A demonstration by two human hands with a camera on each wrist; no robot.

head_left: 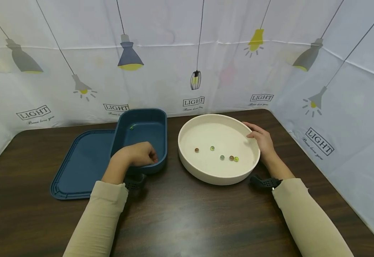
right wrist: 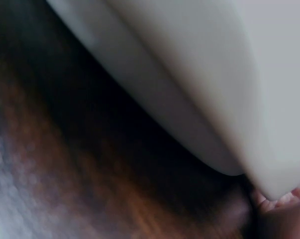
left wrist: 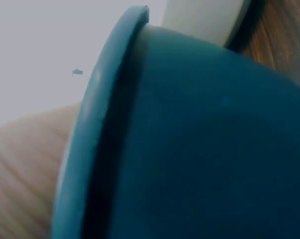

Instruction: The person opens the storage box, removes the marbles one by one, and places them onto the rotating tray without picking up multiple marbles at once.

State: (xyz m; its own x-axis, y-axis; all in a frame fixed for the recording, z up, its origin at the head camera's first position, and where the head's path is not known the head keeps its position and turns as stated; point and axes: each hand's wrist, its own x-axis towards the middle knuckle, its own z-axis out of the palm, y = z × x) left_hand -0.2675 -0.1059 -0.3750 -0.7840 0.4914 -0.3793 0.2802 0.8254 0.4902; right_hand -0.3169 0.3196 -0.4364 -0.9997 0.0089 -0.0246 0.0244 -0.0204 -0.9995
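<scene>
My left hand (head_left: pixel 140 154) reaches over the near rim of a deep blue rectangular container (head_left: pixel 143 113), its fingers bent down inside. Those fingertips are hidden, and I cannot tell whether they hold anything. One greenish glass marble (head_left: pixel 131 127) lies toward the far left of the container. In the left wrist view the container's outer wall (left wrist: pixel 209 129) fills most of the picture. My right hand (head_left: pixel 262 140) grips the right rim of a round cream dish (head_left: pixel 217 175), thumb over the edge. Several small marbles (head_left: pixel 222 157) lie on the dish's floor, brownish and greenish ones among them.
A flat blue lid (head_left: pixel 85 164) lies left of the container, partly overlapped by it. All stand on a dark wooden table (head_left: pixel 180 221). White cloth (head_left: pixel 161 82) printed with lamps hangs along the back and right edges. Each wrist wears a black strap (head_left: pixel 265 182).
</scene>
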